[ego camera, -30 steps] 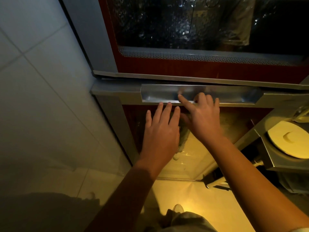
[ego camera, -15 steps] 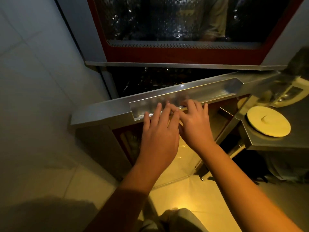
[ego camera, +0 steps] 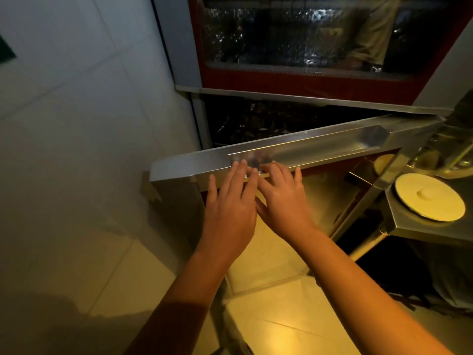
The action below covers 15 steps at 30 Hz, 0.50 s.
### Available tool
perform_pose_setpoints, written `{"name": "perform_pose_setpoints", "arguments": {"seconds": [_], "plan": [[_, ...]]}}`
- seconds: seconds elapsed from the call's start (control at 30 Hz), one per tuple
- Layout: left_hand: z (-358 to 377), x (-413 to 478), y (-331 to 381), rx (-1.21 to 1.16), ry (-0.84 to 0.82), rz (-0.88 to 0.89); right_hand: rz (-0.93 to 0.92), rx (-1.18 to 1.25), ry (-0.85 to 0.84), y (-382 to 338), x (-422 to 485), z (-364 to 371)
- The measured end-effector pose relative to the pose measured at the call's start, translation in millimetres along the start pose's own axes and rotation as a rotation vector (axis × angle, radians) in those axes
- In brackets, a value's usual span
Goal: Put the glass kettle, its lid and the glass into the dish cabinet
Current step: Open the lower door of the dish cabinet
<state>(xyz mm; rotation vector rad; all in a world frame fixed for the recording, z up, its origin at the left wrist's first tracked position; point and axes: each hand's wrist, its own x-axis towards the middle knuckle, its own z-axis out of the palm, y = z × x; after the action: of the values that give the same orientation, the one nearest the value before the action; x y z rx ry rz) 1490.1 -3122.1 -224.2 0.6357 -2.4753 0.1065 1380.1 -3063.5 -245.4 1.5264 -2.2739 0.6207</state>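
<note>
Your left hand and right hand lie side by side, fingers nearly straight, tips touching the recessed handle lip of the brushed-steel cabinet door, gripping nothing. The door is ajar. One round, smooth pale lid with a knob sits on the steel counter to your right.

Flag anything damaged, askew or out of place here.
A ragged pale patch on the wall beside the left end of the cabinet door looks like chipped tile or torn tape. Nothing else: the left hand and right hand touch the ajar door's handle.
</note>
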Motion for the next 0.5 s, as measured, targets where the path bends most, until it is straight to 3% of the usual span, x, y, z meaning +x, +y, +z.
{"name": "perform_pose_setpoints", "arguments": {"seconds": [0.13, 0.27, 0.5], "plan": [[-11, -8, -13, 0.074, -0.008, -0.068, -0.001, 0.004, -0.019, -11, -4, 1], [-17, -13, -29, 0.101, -0.121, -0.163, 0.040, -0.012, -0.022, -18, -7, -1], [-25, -23, -32, 0.133, -0.128, -0.060, 0.114, -0.051, -0.021, -27, -20, -6]]}}
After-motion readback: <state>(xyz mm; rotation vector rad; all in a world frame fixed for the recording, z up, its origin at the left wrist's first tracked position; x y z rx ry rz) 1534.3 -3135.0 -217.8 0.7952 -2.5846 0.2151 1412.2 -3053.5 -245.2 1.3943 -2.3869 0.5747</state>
